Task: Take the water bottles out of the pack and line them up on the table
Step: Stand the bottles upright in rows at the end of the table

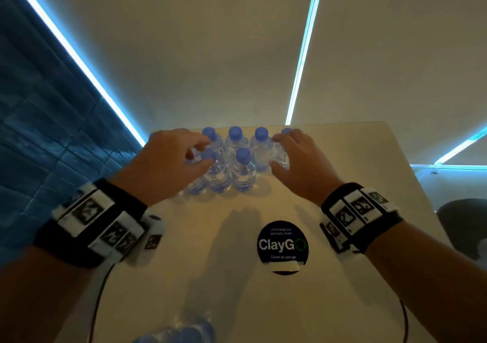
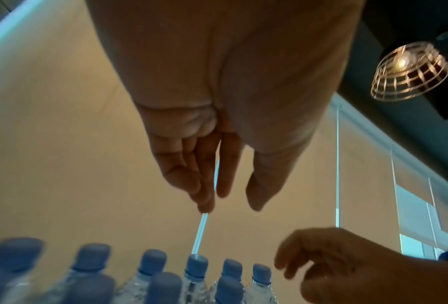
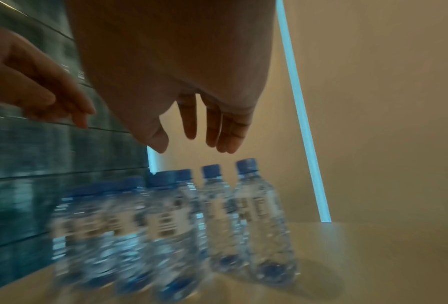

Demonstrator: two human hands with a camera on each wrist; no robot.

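- Head view: a cluster of small water bottles [image 1: 238,158] with blue caps stands upright on the far part of the pale tabletop [image 1: 342,237], a back row with a few more just in front. The left hand [image 1: 168,163] is at the cluster's left side with fingers curled toward a front bottle; whether it actually grips one I cannot tell. The right hand [image 1: 292,155] is at the right end with fingers loosely spread and holds nothing that I can see. At the near edge lies a blurred clump of clear plastic and blue caps [image 1: 179,329], probably the pack. A round ClayGo sticker [image 1: 283,245] sits between it and the cluster.
- Left wrist view: the left hand's fingers [image 2: 202,185] hang fairly straight above the caps, clear of them and empty here. The right hand [image 2: 347,267] shows at lower right.
- Right wrist view: the right hand's fingers [image 3: 212,123] hang relaxed above the row's end bottle [image 3: 261,222], apart from it.
- Handling, as a judgement: full bottles of this kind are modestly heavy for their size, with thin ribbed walls that give under a squeeze and smooth plastic that may slip. The paper label band at mid-body, or the stiff neck under the cap, looks the safest hold. They are narrow and closely packed, so a sideways knock could topple neighbours.
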